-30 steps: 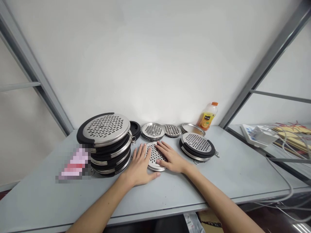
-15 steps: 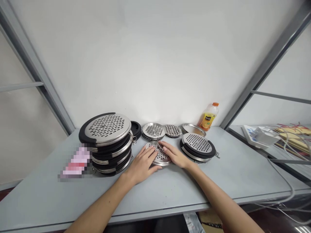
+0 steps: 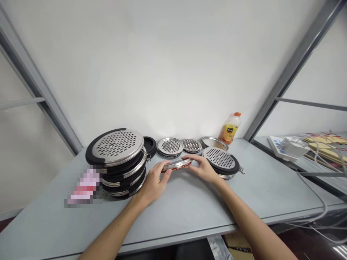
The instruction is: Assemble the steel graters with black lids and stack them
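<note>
The left grip (image 3: 154,182) and the right grip (image 3: 205,169) are both closed around one thing, a thin round metal piece (image 3: 177,164) with red and yellow colour along its lower side. It is between the two grips, seen nearly from its edge, and it seems to be raised a little above the desk (image 3: 187,213). Each grip is rather narrow, with fingers and thumb at the rim of the piece.

In my opinion, the main danger is slipping: the rim looks smooth and thin, so if one grip becomes loose, that side could drop and knock the desk. If the piece is made of several layers, which I cannot tell surely, uneven pressure from the grips could make them slide apart. Rough holes like those on the grater discs (image 3: 170,146), just behind the piece, could also scratch the fingers, if it has such holes.

Close beside the left grip stands a tall stack (image 3: 118,148) of perforated discs with black rims; an elbow or wrist going outward could push it, and it might lean or fall. Just beyond the right grip is a lower stack (image 3: 220,159), so near that a sideways move could bump it
</note>
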`<state>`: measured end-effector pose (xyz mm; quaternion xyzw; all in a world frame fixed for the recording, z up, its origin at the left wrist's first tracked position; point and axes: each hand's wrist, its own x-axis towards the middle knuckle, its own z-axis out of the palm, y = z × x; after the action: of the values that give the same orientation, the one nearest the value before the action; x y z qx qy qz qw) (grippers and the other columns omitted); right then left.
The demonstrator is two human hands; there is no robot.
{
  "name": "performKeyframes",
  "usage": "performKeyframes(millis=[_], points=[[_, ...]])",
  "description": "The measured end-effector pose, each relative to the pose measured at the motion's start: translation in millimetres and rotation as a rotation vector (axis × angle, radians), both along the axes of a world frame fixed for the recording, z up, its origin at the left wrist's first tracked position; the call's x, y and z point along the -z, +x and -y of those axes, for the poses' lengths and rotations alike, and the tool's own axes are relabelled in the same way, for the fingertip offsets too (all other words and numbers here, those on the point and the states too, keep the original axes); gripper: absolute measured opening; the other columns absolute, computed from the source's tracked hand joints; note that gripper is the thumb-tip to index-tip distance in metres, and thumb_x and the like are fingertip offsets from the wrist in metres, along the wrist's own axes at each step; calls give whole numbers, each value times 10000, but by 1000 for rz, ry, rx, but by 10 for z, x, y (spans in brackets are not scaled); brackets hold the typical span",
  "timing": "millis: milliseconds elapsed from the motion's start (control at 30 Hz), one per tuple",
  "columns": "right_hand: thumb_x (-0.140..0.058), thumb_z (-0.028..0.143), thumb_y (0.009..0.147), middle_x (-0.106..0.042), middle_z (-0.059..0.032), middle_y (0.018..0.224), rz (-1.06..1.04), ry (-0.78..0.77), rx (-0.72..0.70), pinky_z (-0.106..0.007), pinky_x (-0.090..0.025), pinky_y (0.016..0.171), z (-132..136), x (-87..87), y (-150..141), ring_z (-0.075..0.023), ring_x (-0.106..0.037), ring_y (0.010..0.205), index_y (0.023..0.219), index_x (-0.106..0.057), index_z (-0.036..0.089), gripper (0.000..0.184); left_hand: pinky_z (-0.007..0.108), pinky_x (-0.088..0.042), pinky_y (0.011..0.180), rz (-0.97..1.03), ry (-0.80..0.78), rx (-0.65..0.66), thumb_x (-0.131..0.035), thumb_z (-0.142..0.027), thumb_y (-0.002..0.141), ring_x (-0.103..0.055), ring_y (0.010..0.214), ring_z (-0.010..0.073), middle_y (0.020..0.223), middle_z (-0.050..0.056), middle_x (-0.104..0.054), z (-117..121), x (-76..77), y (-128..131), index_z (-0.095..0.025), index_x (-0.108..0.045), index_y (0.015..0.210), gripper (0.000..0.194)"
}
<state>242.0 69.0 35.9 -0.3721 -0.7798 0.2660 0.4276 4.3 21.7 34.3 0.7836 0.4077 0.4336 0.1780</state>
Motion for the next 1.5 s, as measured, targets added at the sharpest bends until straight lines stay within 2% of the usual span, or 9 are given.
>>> performKeyframes(millis=[133, 233, 433, 633, 733, 900, 1133, 1367, 1500], points=[[-642, 311, 824, -714, -68, 990, 10, 114, -50, -361, -515, 853, 23, 40, -32, -225, -659, 917, 1016, -677, 201, 224, 444, -402, 1042, -61, 152, 37, -614, -280, 863, -500, 1227, 270, 1296, 99, -561, 3, 11, -12, -207, -501, 1288, 445], [-638, 298, 832, -703, -78, 995, 22, 198, -69, -372, -507, 873, 57, 41, -60, -225, -647, 939, 1016, -665, 203, 209, 400, -451, 996, -19, 169, 94, -570, -172, 884, -565, 1142, 230, 1207, 71, -620, -10, 43, -7, -239, -552, 1239, 361], [-762, 314, 715, -595, -106, 1263, -94, 67, 9, -417, -435, 1004, 47, 60, -123, -258, -559, 1153, 1269, -519, 205, 614, 354, -467, 969, 272, 101, 108, -569, -201, 901, -559, 1143, 217, 1228, 74, -582, 16, -2, 48, -234, -606, 1143, 247], [-642, 349, 833, -716, -75, 1024, -166, -131, -218, -378, -524, 881, -1, 109, -150, -226, -658, 968, 1051, -678, 177, 280, 363, -469, 961, 452, 11, 81, -540, -268, 926, -594, 1090, 213, 1183, 70, -610, 3, -44, 40, -234, -554, 1196, 272], [-662, 340, 820, -729, -69, 990, -207, -109, -172, -386, -532, 867, -6, 65, -81, -228, -672, 935, 1054, -685, 187, 280, 393, -437, 1006, 383, 16, 37, -559, -263, 907, -561, 1152, 235, 1234, 85, -586, -2, -47, 18, -222, -535, 1214, 311], [-649, 266, 832, -718, -74, 1050, -49, 142, -106, -411, -496, 933, -2, -12, 50, -235, -642, 1021, 1057, -702, 236, 234, 438, -413, 1036, 78, 126, -12, -694, -247, 789, -489, 1242, 266, 1343, 109, -517, 46, -57, 2, -228, -328, 1408, 719], [-621, 183, 835, -723, -71, 1026, 101, 358, -138, -387, -526, 869, 21, 85, -68, -212, -640, 975, 1105, -674, 240, 280, 443, -420, 1036, -184, 193, 157, -619, -209, 878, -520, 1211, 243, 1297, 74, -573, 30, -11, -14, -262, -484, 1328, 473], [-746, 299, 726, -662, -104, 1163, 167, 152, -19, -444, -479, 948, 1, 50, 7, -272, -612, 1072, 1195, -620, 209, 493, 375, -508, 927, 149, 25, 230, -590, -265, 903, -622, 1063, 226, 1187, 75, -641, 53, 24, 18, -243, -557, 1248, 347], [-722, 327, 757, -709, -89, 1054, 102, -74, -193, -407, -527, 874, 6, 89, -54, -248, -664, 951, 1057, -681, 176, 338, 335, -526, 891, 294, -32, 210, -601, -328, 894, -652, 1000, 222, 1137, 83, -669, 63, 48, 40, -201, -596, 1199, 330]])
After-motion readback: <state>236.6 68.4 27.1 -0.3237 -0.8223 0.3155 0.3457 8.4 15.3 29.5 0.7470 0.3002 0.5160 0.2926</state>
